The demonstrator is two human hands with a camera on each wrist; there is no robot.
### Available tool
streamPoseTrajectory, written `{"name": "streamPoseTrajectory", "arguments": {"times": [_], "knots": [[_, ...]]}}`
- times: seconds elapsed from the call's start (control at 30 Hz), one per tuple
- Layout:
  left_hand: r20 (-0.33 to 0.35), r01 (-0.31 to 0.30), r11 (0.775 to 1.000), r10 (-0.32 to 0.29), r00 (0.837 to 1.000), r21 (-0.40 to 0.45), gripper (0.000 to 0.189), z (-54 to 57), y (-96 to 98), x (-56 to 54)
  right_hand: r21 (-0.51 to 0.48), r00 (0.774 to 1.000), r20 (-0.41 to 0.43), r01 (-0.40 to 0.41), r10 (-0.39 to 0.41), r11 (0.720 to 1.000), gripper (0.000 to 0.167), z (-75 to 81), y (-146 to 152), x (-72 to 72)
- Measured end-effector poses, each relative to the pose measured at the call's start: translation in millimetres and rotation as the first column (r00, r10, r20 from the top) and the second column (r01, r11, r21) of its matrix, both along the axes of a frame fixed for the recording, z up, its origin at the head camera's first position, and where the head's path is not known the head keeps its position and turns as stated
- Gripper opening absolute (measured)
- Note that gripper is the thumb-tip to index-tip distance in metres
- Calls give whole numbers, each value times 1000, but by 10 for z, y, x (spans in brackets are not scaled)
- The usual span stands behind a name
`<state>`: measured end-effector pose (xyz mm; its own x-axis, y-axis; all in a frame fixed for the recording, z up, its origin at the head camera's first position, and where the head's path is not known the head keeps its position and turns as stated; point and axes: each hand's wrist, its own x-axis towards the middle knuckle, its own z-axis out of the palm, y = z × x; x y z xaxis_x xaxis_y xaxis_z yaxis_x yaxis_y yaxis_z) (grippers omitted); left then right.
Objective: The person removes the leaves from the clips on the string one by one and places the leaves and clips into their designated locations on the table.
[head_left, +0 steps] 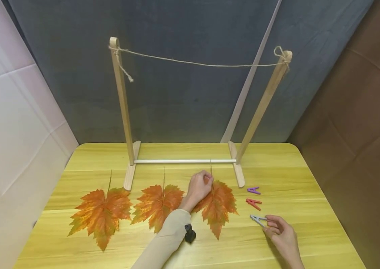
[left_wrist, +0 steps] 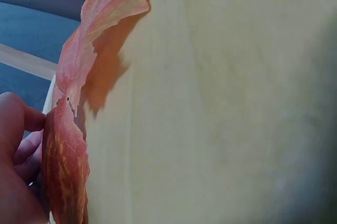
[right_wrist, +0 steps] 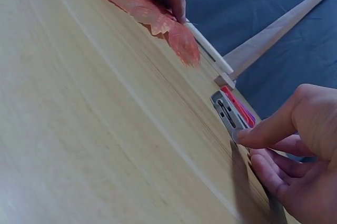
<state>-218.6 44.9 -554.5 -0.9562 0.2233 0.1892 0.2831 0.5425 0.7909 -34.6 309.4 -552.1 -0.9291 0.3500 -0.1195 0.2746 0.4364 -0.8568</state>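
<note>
My left hand [head_left: 199,187] pinches the rightmost orange-red maple leaf [head_left: 219,209] at the base of its stem. In the left wrist view the fingers [left_wrist: 35,120] meet the leaf's [left_wrist: 66,176] edge, which stands up and casts a shadow on the wood. On the right, my right hand [head_left: 282,237] holds a grey clothespin [head_left: 254,218] by its handle end between thumb and fingers, low over the table. Just beyond it lie a red clothespin [head_left: 254,204] and a purple clothespin [head_left: 253,190]. The right wrist view shows the grey clothespin [right_wrist: 225,112] in front of these two.
Two more maple leaves, a middle leaf [head_left: 158,203] and a left leaf [head_left: 104,213], lie stems away from me. Behind stands a wooden frame [head_left: 259,112] with a white crossbar [head_left: 183,161] and a sagging twine line [head_left: 193,62]. Dark curtain [head_left: 183,108] hangs behind the table.
</note>
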Motion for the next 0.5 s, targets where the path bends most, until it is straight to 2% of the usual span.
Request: {"name": "streamPoseTrajectory", "arguments": {"times": [0.33, 0.5], "knots": [[0, 12, 1000, -12, 1000, -8, 9, 8, -9, 11, 48, 997, -76, 4, 0, 999, 42, -1, -23, -12], [13, 15, 1000, -14, 1000, -24, 11, 6, -12, 28, 55, 998, -64, -4, 8, 998, 41, 7, -30, -23]]}}
